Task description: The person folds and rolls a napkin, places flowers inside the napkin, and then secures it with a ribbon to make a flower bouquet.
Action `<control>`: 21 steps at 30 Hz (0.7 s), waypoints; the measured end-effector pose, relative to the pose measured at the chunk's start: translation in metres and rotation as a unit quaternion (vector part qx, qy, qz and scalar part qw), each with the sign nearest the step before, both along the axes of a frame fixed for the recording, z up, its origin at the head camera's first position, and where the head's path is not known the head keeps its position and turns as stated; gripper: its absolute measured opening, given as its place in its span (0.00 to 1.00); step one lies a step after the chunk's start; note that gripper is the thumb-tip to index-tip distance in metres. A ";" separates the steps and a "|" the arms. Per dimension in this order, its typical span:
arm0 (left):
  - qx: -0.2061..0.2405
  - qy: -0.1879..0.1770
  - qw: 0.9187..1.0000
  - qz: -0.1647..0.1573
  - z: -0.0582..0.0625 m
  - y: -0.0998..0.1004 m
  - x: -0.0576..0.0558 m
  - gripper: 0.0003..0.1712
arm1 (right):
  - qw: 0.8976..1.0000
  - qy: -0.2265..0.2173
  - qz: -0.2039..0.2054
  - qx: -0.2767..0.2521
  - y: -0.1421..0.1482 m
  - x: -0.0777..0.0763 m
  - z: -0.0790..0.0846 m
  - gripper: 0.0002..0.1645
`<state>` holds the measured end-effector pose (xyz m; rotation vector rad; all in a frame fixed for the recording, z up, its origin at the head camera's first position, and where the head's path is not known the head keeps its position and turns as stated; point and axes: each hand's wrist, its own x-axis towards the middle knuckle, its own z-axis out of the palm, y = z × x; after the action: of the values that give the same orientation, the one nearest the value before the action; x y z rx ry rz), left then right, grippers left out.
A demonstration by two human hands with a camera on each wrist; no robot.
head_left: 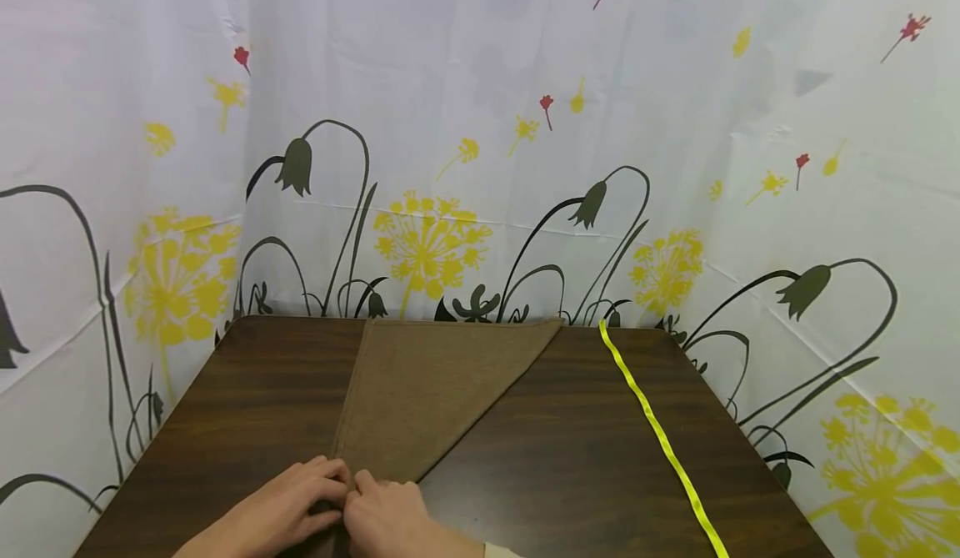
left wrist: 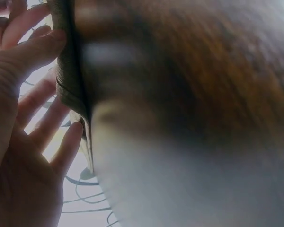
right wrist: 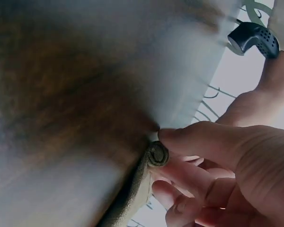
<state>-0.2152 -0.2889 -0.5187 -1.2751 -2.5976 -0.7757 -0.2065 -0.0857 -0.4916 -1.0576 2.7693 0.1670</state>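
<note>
A brown cloth (head_left: 427,391) lies on the dark table, its long slanting edge running from the far right corner down to the hands. Its near end is rolled up, and the coiled end of the roll (right wrist: 157,153) shows in the right wrist view. My right hand (head_left: 390,515) grips that roll, thumb on one side and curled fingers on the other. Close beside it, my left hand (head_left: 296,500) holds the cloth too. In the left wrist view its thumb (left wrist: 42,49) presses on the fabric (left wrist: 68,80), with fingers spread behind. The hands cover part of the roll.
A yellow tape strip (head_left: 660,437) runs along the right side of the wood-grain table (head_left: 570,458). White curtains (head_left: 480,66) printed with flowers hang behind the table and at both sides. A dark wrist device (right wrist: 255,40) appears on the other arm in the right wrist view.
</note>
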 end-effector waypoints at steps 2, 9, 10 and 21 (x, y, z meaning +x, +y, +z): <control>-0.005 0.008 1.000 0.005 -0.001 0.001 0.001 0.08 | 1.000 0.010 -0.006 0.011 -0.002 0.001 -0.001 0.06; -0.049 0.042 0.996 0.063 0.001 -0.003 0.007 0.19 | 0.999 -0.035 -0.023 0.011 -0.001 -0.008 -0.002 0.04; -0.048 0.045 0.996 0.063 0.001 -0.003 0.007 0.20 | 0.999 -0.044 -0.024 0.001 0.000 -0.010 -0.001 0.03; -0.007 0.075 0.997 0.032 -0.003 0.000 -0.001 0.16 | 0.993 -0.077 0.011 -0.090 0.023 -0.024 0.007 0.18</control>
<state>-0.2163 -0.2892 -0.5214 -1.1976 -2.5152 -0.6271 -0.2303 -0.0627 -0.4846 -1.0929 2.6719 -0.1582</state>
